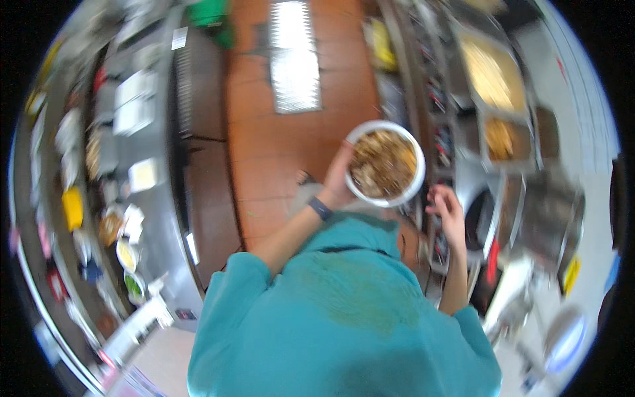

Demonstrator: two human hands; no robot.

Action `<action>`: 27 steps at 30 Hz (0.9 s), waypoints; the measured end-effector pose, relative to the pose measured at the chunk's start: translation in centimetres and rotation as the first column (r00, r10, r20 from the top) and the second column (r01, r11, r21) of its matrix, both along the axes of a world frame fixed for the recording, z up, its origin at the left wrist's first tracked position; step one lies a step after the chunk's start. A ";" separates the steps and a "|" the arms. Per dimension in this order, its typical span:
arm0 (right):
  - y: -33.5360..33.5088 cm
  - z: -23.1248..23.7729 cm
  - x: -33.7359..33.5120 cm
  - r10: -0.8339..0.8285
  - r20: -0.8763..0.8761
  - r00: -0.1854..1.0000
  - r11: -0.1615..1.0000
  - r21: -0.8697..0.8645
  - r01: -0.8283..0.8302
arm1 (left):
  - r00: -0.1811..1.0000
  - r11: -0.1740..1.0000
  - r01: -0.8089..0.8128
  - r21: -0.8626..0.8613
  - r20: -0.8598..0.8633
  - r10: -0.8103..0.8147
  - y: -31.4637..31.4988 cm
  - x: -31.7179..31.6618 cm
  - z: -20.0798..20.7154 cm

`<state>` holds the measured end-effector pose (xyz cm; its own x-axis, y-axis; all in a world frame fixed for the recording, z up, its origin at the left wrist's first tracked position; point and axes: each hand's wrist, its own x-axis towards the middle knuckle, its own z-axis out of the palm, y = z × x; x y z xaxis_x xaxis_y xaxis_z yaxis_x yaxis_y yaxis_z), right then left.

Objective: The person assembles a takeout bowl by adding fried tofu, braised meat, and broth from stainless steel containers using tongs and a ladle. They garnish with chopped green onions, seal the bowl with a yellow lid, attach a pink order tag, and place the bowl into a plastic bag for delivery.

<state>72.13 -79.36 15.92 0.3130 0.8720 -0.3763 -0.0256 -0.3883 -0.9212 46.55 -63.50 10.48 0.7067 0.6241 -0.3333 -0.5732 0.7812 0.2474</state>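
My left hand (338, 177) grips the left side of a round white bowl (420, 173), held out in front of my body. Brown, chunky cooked food (382, 165) fills it, with a yellow-orange piece at the right edge. Just right of the bowl and apart from it, my right hand (447, 210) hovers by the cooking line, slightly blurred. Its fingers are loosely bent and spread, and nothing shows between them.
A steel counter (165, 218) with food containers and a white box runs along the left. On the right, metal pans hold pale noodle-like food (486, 71) and golden food (499, 139). A metal grate (296, 59) lies on the orange tiled floor (264, 159).
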 end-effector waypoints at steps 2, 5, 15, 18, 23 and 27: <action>6.0 -0.8 -5.5 0.091 -0.128 0.988 0.996 0.038 -0.087 | 0.998 0.980 -0.026 -0.199 0.047 0.036 2.0 -4.3 0.3; 14.9 -0.7 -12.5 0.220 -0.172 0.960 0.969 -0.076 -0.236 | 0.957 0.960 -0.279 0.041 -0.067 0.281 4.8 -11.3 1.0; 34.8 -4.1 -36.0 0.804 0.020 0.594 0.593 -0.098 -0.800 | 0.669 0.703 -0.708 0.072 -0.251 0.699 6.5 -33.2 -1.5; 37.8 -6.2 -44.9 0.860 -0.092 0.502 0.498 -0.057 -0.865 | 0.490 0.549 -0.823 0.146 -0.306 0.816 6.0 -39.3 -2.1; 40.2 -10.2 -59.6 0.968 -0.137 0.209 0.213 0.017 -0.977 | 0.034 0.212 -0.926 0.311 -0.494 0.869 2.6 -48.1 -4.0; 41.0 -13.0 -69.3 0.996 -0.079 0.039 0.036 -0.033 -0.999 | -0.052 0.109 -0.979 0.170 -0.735 0.676 -1.6 -54.2 -4.7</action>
